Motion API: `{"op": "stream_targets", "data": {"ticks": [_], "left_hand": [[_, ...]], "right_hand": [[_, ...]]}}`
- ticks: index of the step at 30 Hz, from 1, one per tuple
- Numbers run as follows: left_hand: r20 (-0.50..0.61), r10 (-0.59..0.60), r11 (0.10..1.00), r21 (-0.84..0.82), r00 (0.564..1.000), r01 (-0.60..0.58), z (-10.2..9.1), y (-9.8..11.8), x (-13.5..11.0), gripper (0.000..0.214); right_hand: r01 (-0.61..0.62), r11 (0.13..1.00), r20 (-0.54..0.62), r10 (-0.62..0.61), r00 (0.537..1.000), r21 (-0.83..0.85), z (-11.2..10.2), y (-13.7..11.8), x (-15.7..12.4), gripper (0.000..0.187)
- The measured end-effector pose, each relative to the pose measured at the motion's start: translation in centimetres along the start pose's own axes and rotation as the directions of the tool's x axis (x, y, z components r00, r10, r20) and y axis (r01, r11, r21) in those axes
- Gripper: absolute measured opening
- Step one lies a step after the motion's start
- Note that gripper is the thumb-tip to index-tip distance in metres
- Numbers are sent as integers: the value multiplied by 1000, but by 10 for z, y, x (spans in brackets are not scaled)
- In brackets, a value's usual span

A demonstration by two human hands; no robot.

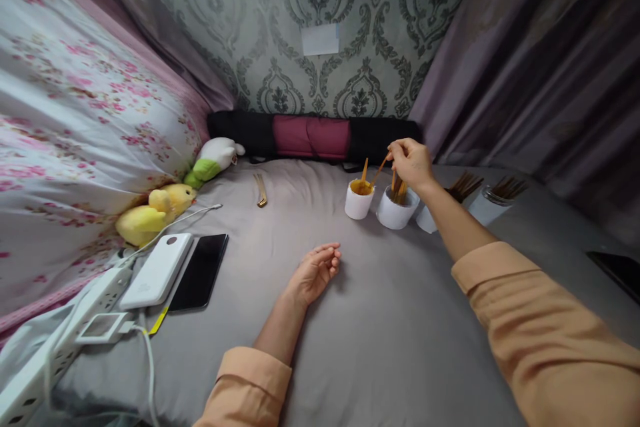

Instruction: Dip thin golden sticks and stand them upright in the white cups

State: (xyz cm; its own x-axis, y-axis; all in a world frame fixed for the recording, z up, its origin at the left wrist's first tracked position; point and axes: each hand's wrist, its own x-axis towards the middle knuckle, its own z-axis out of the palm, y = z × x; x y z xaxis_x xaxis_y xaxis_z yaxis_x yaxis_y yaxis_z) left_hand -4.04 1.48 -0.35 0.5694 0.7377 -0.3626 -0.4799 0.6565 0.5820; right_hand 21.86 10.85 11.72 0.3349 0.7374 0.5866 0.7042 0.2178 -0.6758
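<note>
My right hand is closed in a pinch on the upper end of a thin brown stick. The stick slants down to the left, its lower end at the mouth of a white cup with a yellow-brown inside. Another stick stands up in that cup. Below my right hand, a second white-wrapped cup holds several brown sticks. My left hand rests on the grey sheet, its fingers loosely curled and slightly apart, with nothing in them.
Two more white-wrapped containers, one a jar, hold dark sticks behind my right forearm. Bent metal pieces lie left of the cups. Plush toys, a power bank, a phone and a power strip line the left side.
</note>
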Motion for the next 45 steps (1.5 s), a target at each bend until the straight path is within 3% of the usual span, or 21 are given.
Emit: {"op": "stream_targets", "data": {"ticks": [8, 16, 29, 45], "left_hand": [[-25, -1, 1000, -4, 1000, 1, 4, 1, -1, 18], [-39, -3, 1000, 0, 999, 3, 7, 2, -2, 17], [-39, -4, 1000, -5, 999, 4, 9, 2, -1, 18], [-37, -5, 1000, -6, 999, 5, 7, 2, 0, 18]], "right_hand": [[-24, 1000, 154, 22, 988, 10, 13, 5, -1, 23], [-1, 997, 239, 21, 971, -82, 20, 8, -3, 22], [-42, 985, 200, 75, 977, -167, 30, 15, -9, 23], [-99, 991, 305, 124, 944, -95, 34, 18, -5, 21]]}}
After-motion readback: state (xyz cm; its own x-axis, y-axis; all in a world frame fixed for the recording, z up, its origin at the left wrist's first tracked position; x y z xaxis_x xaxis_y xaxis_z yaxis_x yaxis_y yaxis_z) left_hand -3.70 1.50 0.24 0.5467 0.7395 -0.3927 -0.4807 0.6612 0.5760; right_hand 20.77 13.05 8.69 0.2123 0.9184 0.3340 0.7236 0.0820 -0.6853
